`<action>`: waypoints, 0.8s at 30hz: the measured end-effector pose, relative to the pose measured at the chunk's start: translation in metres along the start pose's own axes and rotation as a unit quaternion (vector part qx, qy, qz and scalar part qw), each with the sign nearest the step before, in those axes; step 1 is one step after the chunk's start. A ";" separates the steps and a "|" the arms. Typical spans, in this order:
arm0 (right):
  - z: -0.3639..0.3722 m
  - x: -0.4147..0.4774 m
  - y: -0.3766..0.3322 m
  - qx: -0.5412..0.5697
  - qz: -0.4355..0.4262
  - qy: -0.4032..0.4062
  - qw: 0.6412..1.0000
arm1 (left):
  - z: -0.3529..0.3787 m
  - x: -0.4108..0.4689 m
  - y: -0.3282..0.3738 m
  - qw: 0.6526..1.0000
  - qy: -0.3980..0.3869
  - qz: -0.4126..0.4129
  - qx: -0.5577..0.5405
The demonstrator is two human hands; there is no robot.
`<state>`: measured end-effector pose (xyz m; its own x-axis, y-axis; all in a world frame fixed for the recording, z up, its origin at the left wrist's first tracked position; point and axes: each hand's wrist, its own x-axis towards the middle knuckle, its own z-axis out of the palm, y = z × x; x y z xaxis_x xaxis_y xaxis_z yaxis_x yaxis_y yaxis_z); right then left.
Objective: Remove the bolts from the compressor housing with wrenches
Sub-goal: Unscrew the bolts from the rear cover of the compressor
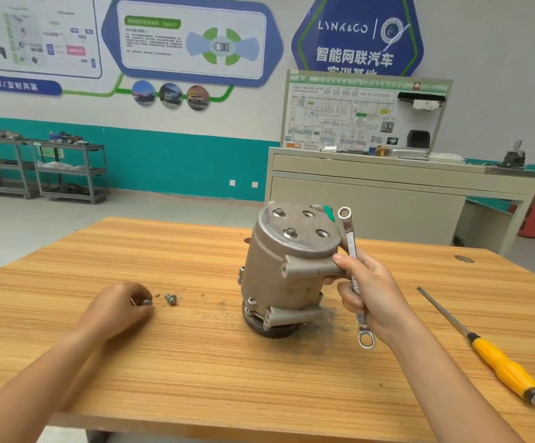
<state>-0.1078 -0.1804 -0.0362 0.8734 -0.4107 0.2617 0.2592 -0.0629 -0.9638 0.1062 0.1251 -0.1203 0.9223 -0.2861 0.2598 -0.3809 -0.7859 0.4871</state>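
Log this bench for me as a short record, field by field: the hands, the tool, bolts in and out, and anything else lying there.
compressor housing: upright on wooden table, pulley end down
top face: two seated bolts, two empty holes
right hand: holds ring wrench, thumb on housing
left hand: pinches one removed bolt at table
loose bolt: on table beside left hand
screwdriver: yellow handle, right of housing, untouched
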 end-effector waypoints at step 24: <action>0.022 0.040 -0.016 -0.091 0.076 0.014 0.993 | -0.020 -0.006 0.162 0.918 0.076 0.107 -0.374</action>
<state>-0.0680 -0.1757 -0.0089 0.8842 -0.4531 0.1137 0.0445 -0.1607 -0.9860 0.0377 0.0103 -0.0265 0.8231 -0.2661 0.5017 -0.5428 -0.1087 0.8328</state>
